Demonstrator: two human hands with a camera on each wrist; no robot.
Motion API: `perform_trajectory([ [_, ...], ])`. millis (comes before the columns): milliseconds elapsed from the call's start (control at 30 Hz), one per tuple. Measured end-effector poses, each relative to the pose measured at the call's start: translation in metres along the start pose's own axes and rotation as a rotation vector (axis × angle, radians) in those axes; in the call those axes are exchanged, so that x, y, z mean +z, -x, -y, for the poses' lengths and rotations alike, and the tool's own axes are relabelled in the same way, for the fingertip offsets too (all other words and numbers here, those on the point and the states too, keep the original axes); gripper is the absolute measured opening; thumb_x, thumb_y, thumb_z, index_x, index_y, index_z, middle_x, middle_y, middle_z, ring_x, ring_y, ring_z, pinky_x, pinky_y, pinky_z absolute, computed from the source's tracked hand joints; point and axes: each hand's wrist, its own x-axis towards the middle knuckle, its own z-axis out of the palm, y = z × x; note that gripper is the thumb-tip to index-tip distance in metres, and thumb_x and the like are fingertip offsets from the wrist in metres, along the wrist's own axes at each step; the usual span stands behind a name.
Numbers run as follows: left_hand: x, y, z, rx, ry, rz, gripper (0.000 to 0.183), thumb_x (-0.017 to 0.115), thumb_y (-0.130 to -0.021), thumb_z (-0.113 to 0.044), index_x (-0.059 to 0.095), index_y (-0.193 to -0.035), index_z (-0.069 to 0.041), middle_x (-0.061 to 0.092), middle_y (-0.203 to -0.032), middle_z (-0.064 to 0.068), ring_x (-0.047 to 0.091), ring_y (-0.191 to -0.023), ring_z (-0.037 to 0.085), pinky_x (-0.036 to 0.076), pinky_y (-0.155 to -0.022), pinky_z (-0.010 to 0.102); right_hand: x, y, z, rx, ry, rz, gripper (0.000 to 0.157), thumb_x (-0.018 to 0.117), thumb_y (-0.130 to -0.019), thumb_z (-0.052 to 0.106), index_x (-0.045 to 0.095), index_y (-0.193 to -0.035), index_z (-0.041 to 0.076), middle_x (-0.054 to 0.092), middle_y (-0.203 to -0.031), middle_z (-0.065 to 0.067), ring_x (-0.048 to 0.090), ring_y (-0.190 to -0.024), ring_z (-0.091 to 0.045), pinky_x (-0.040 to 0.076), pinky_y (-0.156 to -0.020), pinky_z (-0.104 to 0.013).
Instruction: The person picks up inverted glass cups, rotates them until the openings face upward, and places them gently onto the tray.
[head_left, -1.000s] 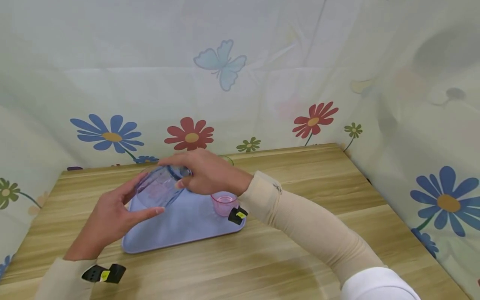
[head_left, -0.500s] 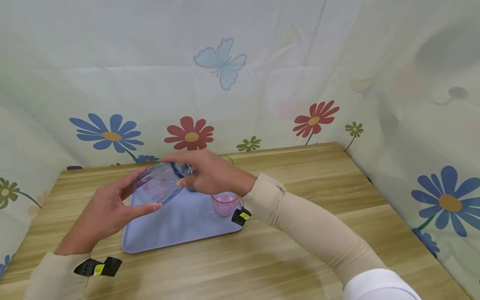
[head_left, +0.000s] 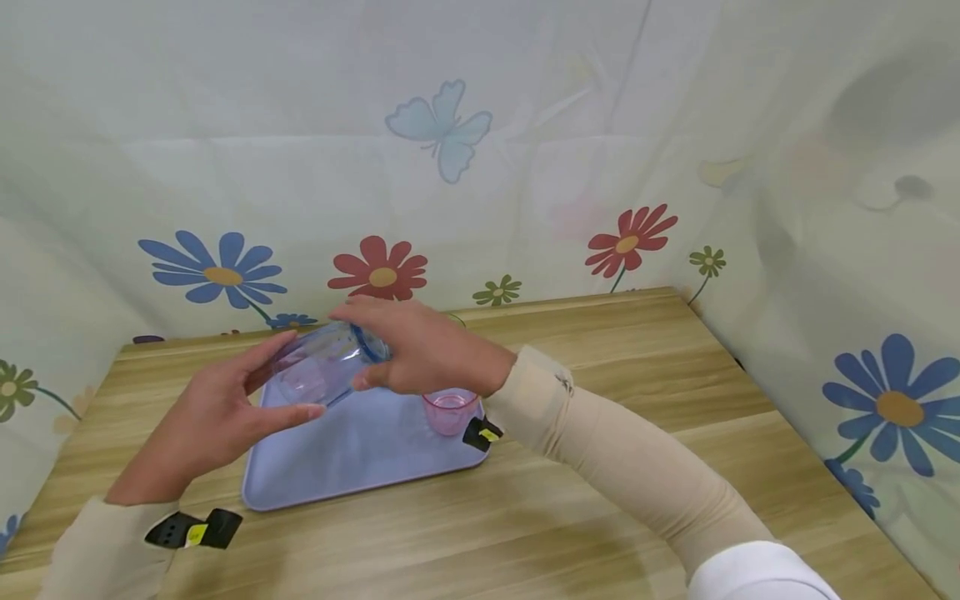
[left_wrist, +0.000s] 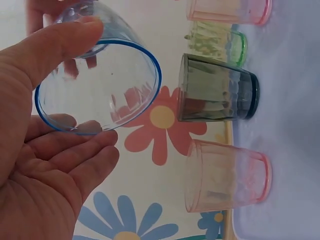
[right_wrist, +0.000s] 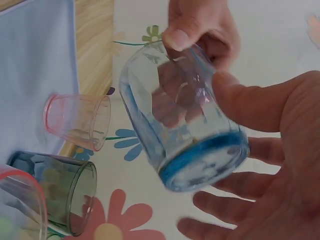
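A clear blue-tinted cup (head_left: 322, 371) is held tilted above the tray, its mouth toward my left palm and its thick blue base toward the right. My left hand (head_left: 217, 408) holds it near the rim, thumb on one side and fingers on the other. Around the base end, my right hand (head_left: 420, 342) has its fingers spread and loosely extended. In the right wrist view the right thumb (right_wrist: 250, 102) lies along the cup's side; whether it touches cannot be told. The cup's interior shows nothing in the left wrist view.
Below is a pale blue tray (head_left: 337, 471) on a wooden table (head_left: 600, 517). On it stand a pink cup (left_wrist: 227, 177), a dark grey-green cup (left_wrist: 217, 92), a green cup (left_wrist: 215, 42) and another pink cup (left_wrist: 230, 11). A flowered cloth (head_left: 525, 208) hangs behind.
The cup has turned slightly in the left hand. My right hand has loosened around the base and shifted a little to the right; the cups on the tray stay put.
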Motion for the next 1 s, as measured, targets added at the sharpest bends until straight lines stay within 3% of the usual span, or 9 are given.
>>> perform_trajectory([
  [100,0.000,-0.002,-0.003,0.019,-0.024,0.006,0.103,0.089,-0.082,-0.044,0.037,-0.161,-0.004,0.049,-0.156,0.027,0.059,-0.133,0.049,0.055,-0.097,0.050,0.004,0.000,0.011,-0.014,0.208,-0.007,0.086,0.078,-0.093,0.041,0.034,-0.163,0.019,0.036,-0.170,-0.002,0.032,-0.159,-0.020,0.031,-0.131,-0.047],
  [233,-0.001,-0.005,-0.007,0.057,-0.044,0.003,0.100,0.090,-0.081,-0.041,0.039,-0.160,-0.007,0.051,-0.157,0.024,0.058,-0.135,0.049,0.050,-0.101,0.053,0.015,0.002,0.026,-0.069,0.467,-0.081,0.093,0.079,-0.089,0.051,0.032,-0.163,0.021,0.039,-0.166,-0.005,0.035,-0.157,-0.026,0.015,-0.130,-0.067],
  [400,-0.004,-0.005,-0.011,0.094,-0.033,-0.012,0.095,0.091,-0.081,-0.036,0.044,-0.159,-0.011,0.051,-0.159,0.019,0.056,-0.138,0.049,0.049,-0.102,0.060,0.030,0.004,0.040,-0.139,0.641,-0.201,0.094,0.082,-0.083,0.058,0.040,-0.159,0.022,0.047,-0.158,-0.006,0.041,-0.154,-0.030,0.014,-0.128,-0.071],
  [567,-0.006,-0.008,-0.016,0.071,-0.018,-0.015,0.093,0.092,-0.081,-0.032,0.046,-0.158,-0.010,0.052,-0.158,0.019,0.054,-0.139,0.048,0.049,-0.104,0.064,0.040,0.000,0.047,-0.139,0.699,-0.257,0.089,0.080,-0.085,0.055,0.043,-0.157,0.019,0.051,-0.155,-0.006,0.043,-0.151,-0.031,0.024,-0.129,-0.066],
  [867,-0.004,-0.008,-0.022,-0.054,0.002,-0.020,0.101,0.091,-0.081,-0.041,0.040,-0.159,-0.003,0.052,-0.156,0.024,0.056,-0.136,0.050,0.058,-0.095,0.053,0.052,-0.006,0.043,-0.146,0.769,-0.371,0.055,0.064,-0.097,0.038,0.053,-0.145,0.015,0.060,-0.143,-0.007,0.055,-0.138,-0.031,0.036,-0.125,-0.058],
  [1000,-0.004,-0.007,-0.022,-0.063,0.026,-0.049,0.099,0.090,-0.081,-0.042,0.041,-0.159,-0.004,0.053,-0.155,0.024,0.057,-0.136,0.049,0.056,-0.094,0.048,0.053,-0.007,0.041,-0.151,0.746,-0.381,0.059,0.068,-0.093,0.039,0.055,-0.143,0.012,0.061,-0.141,-0.008,0.058,-0.133,-0.030,0.039,-0.123,-0.059],
])
